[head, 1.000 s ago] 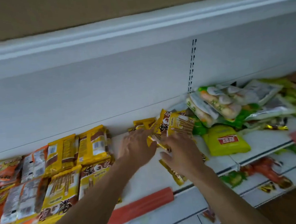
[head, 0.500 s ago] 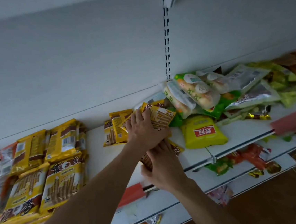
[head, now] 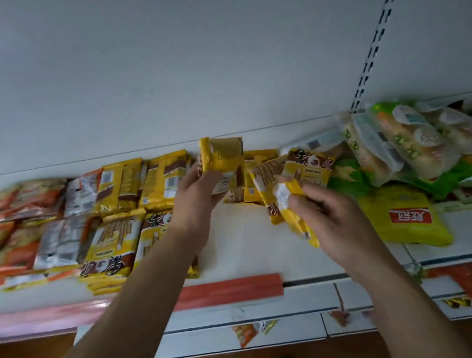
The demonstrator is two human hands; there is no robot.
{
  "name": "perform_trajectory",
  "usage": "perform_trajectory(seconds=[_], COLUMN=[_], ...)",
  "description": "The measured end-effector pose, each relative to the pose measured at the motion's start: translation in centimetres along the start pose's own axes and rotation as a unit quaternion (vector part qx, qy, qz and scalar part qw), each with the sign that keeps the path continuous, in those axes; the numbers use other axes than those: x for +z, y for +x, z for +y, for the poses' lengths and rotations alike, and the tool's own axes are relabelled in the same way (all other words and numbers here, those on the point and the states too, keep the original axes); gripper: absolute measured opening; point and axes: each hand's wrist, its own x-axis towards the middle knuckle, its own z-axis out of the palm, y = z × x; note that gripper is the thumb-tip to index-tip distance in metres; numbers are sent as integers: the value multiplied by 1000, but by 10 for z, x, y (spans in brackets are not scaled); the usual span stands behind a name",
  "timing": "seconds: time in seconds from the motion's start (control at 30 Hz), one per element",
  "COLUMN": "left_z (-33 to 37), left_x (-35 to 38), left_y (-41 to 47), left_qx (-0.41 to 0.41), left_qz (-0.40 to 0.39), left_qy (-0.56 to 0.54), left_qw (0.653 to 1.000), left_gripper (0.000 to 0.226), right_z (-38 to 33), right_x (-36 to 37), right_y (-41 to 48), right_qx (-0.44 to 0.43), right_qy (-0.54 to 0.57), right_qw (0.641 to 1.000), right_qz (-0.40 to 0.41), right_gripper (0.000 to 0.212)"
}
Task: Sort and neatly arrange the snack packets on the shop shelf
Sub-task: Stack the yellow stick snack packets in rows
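Head view: I am watching the left hand (head: 194,195) gripping a yellow snack packet (head: 222,157) raised beside the sorted yellow stacks (head: 132,189). The right hand (head: 326,217) is pinching a second yellow packet (head: 294,216) over the shelf (head: 250,252). Both hands are newly parting from the loose pile (head: 260,176), so sorting is progressing.

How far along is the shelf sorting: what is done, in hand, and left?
Done: yellow stick-snack packets lie in rows at left, beside orange packets. In hand: left hand grips a raised packet, right hand a second packet. Left: loose yellow packets mid-shelf and the jumbled clear bags at right.
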Motion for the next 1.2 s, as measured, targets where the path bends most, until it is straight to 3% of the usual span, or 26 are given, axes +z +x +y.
perform_trajectory(seconds=[0.1, 0.23, 0.3, 0.4, 0.5, 0.6, 0.67, 0.73, 0.8, 0.87, 0.97, 1.2], left_z=[11, 29, 37, 42, 38, 33, 32, 33, 29, 19, 6, 1], left_x=[-44, -104, -141, -188, -212, -226, -238, -246, -244, -241, -241, -245], left_y=[-5, -7, -6, 4, 22, 36, 41, 48, 55, 62, 70, 76], left_qx=[22, 116, 168, 189, 240, 186, 100, 96, 131, 150, 185, 202], left_qz=[31, 99, 127, 110, 82, -43, -101, -90, -57, -46, -58, -87], left_qy=[-29, 60, 167, 299, 463, 577, 590, 530, 515, 562, 610, 649], left_qw=[999, 987, 963, 929, 849, 794, 795, 838, 845, 812, 768, 728], left_gripper=[20, 33, 42, 53, 54, 60, 68, 66, 55, 52, 54, 70], right_z=[-10, -18, -24, -26, -16, 4, 11, 9, 7, 9, 17, 22], right_x=[33, 90, 119, 160, 192, 205, 207, 212, 220, 230, 233, 232], right_y=[19, 49, 66, 94, 117, 125, 125, 130, 138, 142, 144, 150], right_qx=[-7, -40, -102, -227, -272, -227, -196, -190, -182, -155, -131, -135], right_qy=[85, 40, -43, -195, -356, -454, -412, -374, -430, -492, -500, -507], right_qw=[996, 998, 994, 954, 890, 836, 867, 901, 882, 854, 848, 837], right_qz=[13, 17, 15, 5, -85, -209, -201, -110, -57, -70, -118, -157], right_gripper=[29, 32, 34, 38, 39, 39, 40, 42, 45, 48, 56, 60])
